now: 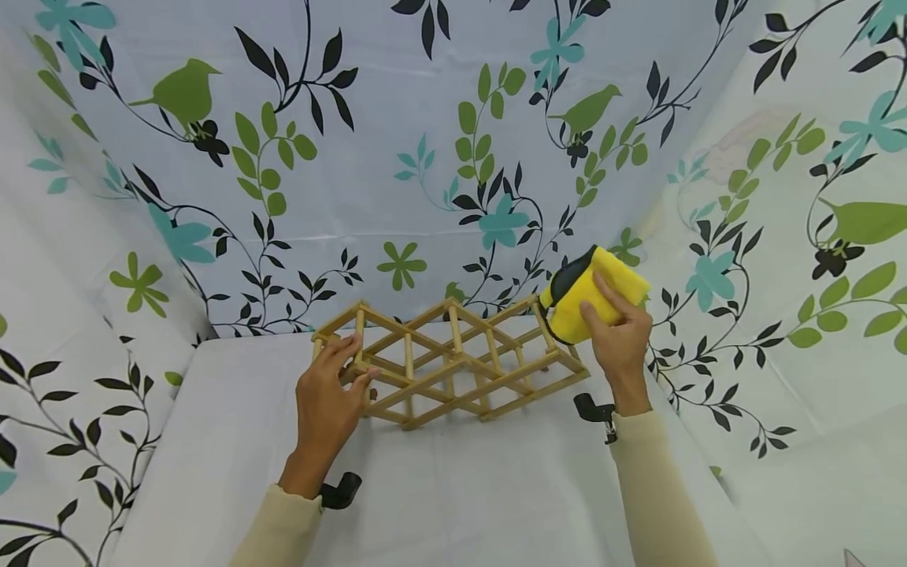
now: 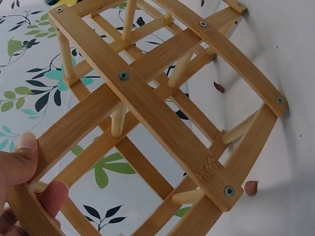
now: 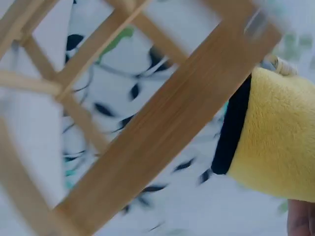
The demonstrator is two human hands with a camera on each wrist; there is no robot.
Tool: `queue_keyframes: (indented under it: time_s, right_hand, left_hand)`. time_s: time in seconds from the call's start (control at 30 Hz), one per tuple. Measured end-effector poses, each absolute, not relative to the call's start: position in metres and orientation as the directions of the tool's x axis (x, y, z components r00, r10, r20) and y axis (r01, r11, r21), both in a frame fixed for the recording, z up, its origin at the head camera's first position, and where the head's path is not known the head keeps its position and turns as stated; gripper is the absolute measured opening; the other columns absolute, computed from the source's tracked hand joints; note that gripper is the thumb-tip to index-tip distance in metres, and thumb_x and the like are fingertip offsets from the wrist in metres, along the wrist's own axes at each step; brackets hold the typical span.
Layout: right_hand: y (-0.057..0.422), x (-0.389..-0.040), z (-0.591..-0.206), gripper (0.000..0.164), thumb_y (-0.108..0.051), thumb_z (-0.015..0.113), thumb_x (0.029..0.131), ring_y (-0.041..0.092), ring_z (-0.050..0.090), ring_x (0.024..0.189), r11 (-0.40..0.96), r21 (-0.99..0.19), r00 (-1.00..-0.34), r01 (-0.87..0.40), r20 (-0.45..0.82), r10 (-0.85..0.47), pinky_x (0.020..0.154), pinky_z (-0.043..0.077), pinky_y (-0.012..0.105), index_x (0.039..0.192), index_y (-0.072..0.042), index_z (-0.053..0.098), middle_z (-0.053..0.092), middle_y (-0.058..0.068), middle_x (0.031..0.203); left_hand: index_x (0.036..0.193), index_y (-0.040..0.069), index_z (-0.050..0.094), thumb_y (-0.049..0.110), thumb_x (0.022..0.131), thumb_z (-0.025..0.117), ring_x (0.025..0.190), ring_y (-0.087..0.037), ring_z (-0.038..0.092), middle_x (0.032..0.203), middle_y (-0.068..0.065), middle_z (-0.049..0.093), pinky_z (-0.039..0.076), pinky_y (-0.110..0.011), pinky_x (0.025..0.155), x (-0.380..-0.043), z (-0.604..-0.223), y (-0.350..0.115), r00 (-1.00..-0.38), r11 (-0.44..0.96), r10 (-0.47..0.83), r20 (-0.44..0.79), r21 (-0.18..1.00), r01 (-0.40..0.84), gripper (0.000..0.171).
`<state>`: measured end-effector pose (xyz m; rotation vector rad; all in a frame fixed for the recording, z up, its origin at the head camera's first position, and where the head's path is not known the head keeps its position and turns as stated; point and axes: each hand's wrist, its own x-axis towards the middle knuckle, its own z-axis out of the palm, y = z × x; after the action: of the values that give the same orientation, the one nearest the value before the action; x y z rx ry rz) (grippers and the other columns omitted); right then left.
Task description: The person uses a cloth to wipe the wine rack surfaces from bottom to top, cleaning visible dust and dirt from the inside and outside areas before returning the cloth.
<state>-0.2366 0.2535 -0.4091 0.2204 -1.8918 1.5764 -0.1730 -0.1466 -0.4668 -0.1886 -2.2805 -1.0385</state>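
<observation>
A folding wooden lattice rack [image 1: 453, 358] of crossed slats and round dowels stands expanded over the white table. My left hand [image 1: 329, 390] grips its left end, and in the left wrist view the thumb and fingers [image 2: 53, 196] pinch a slat near a crossing. A yellow cloth with a dark edge [image 1: 595, 295] is in my right hand [image 1: 620, 339], held at the rack's upper right end. In the right wrist view the cloth [image 3: 275, 132] overlaps the end of a wide slat [image 3: 172, 128]; most of the right hand is hidden behind it.
The white table surface [image 1: 453, 488] extends below the rack. Behind it hangs a white sheet printed with leaves and birds [image 1: 397, 181], and similar fabric is at both sides. Small reddish-brown pieces [image 2: 251, 188] lie on the white surface beside the rack.
</observation>
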Motion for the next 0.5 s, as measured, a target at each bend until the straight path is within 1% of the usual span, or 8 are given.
queue_keyframes:
  time_s: [0.07, 0.1, 0.2, 0.23, 0.3, 0.37, 0.43, 0.5]
  right_hand:
    - [0.234, -0.233, -0.398, 0.050, 0.001, 0.075, 0.084, 0.024, 0.065, 0.113, 0.311, -0.776, -0.752, -0.549, 0.621, 0.221, 0.084, 0.058, 0.023, 0.131, -0.017, 0.066, 0.060, 0.011, 0.138]
    - [0.225, -0.232, -0.396, 0.052, -0.002, 0.077, 0.084, 0.024, 0.064, 0.115, 0.342, -0.755, -0.745, -0.559, 0.639, 0.191, 0.086, 0.058, 0.025, 0.132, -0.020, 0.065, 0.060, 0.010, 0.139]
    - [0.195, -0.236, -0.399, 0.054, -0.010, 0.079, 0.085, 0.024, 0.063, 0.120, 0.442, -0.687, -0.728, -0.576, 0.678, 0.105, 0.090, 0.058, 0.031, 0.134, -0.030, 0.063, 0.060, 0.006, 0.140]
    - [0.186, -0.238, -0.402, 0.055, -0.012, 0.079, 0.086, 0.025, 0.063, 0.121, 0.464, -0.671, -0.730, -0.578, 0.680, 0.074, 0.092, 0.057, 0.034, 0.134, -0.031, 0.062, 0.059, 0.006, 0.140]
    - [0.167, -0.244, -0.409, 0.054, -0.014, 0.078, 0.087, 0.027, 0.063, 0.122, 0.492, -0.650, -0.750, -0.579, 0.662, -0.007, 0.093, 0.057, 0.039, 0.136, -0.031, 0.061, 0.060, 0.009, 0.140]
    - [0.152, -0.251, -0.419, 0.054, -0.014, 0.077, 0.088, 0.029, 0.064, 0.120, 0.542, -0.629, -0.785, -0.558, 0.612, -0.098, 0.093, 0.058, 0.043, 0.137, -0.030, 0.061, 0.062, 0.013, 0.137]
    - [0.142, -0.257, -0.428, 0.054, -0.014, 0.077, 0.088, 0.030, 0.066, 0.112, 0.625, -0.603, -0.835, -0.496, 0.529, -0.152, 0.088, 0.059, 0.042, 0.137, -0.030, 0.061, 0.065, 0.014, 0.133]
    - [0.142, -0.263, -0.433, 0.054, -0.014, 0.077, 0.086, 0.030, 0.068, 0.104, 0.742, -0.540, -0.888, -0.397, 0.429, -0.163, 0.081, 0.060, 0.042, 0.136, -0.030, 0.062, 0.068, 0.013, 0.128]
  left_hand:
    - [0.128, 0.001, 0.066, 0.015, 0.075, 0.088, 0.120, -0.033, 0.063, 0.132, -0.012, 0.065, 0.058, -0.049, 0.085, -0.170, -0.465, -0.148, -0.798, 0.680, -0.128, 0.589, 0.638, 0.362, 0.059]
    - [0.128, 0.001, 0.066, 0.015, 0.075, 0.088, 0.120, -0.034, 0.063, 0.132, -0.012, 0.065, 0.058, -0.049, 0.085, -0.169, -0.465, -0.148, -0.797, 0.680, -0.131, 0.589, 0.638, 0.360, 0.060]
    - [0.129, 0.001, 0.066, 0.016, 0.075, 0.088, 0.119, -0.034, 0.063, 0.132, -0.013, 0.065, 0.059, -0.048, 0.083, -0.165, -0.465, -0.147, -0.797, 0.682, -0.139, 0.588, 0.640, 0.354, 0.060]
    - [0.129, 0.002, 0.066, 0.017, 0.075, 0.088, 0.118, -0.034, 0.064, 0.132, -0.013, 0.065, 0.059, -0.047, 0.083, -0.164, -0.465, -0.145, -0.796, 0.681, -0.142, 0.588, 0.641, 0.353, 0.061]
    - [0.129, 0.002, 0.066, 0.018, 0.075, 0.088, 0.115, -0.033, 0.065, 0.132, -0.013, 0.065, 0.060, -0.047, 0.081, -0.162, -0.465, -0.143, -0.793, 0.679, -0.149, 0.590, 0.644, 0.352, 0.061]
    - [0.129, 0.002, 0.066, 0.018, 0.075, 0.088, 0.112, -0.033, 0.066, 0.131, -0.013, 0.065, 0.060, -0.047, 0.079, -0.160, -0.466, -0.140, -0.789, 0.675, -0.153, 0.595, 0.646, 0.356, 0.061]
    - [0.129, 0.002, 0.066, 0.018, 0.074, 0.089, 0.110, -0.032, 0.067, 0.130, -0.013, 0.065, 0.060, -0.046, 0.077, -0.158, -0.465, -0.138, -0.787, 0.674, -0.157, 0.597, 0.647, 0.356, 0.061]
    - [0.129, 0.002, 0.066, 0.019, 0.075, 0.089, 0.110, -0.032, 0.067, 0.130, -0.013, 0.065, 0.060, -0.046, 0.077, -0.156, -0.465, -0.136, -0.790, 0.679, -0.152, 0.593, 0.644, 0.352, 0.061]
